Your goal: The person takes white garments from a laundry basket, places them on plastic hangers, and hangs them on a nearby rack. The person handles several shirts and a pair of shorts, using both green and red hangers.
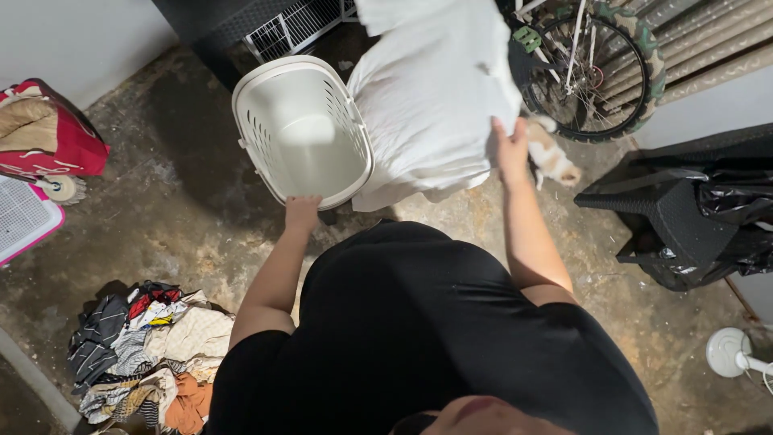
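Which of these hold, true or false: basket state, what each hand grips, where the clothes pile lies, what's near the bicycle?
1. The white laundry basket is empty. True.
2. The left hand holds the basket by its rim. True.
3. The right hand grips a black shirt. False: it holds a large white cloth.
4. The pile of clothes lies inside the basket. False: it lies on the concrete floor, on the person's left.
5. A small cat stands by the bicycle wheel. True.
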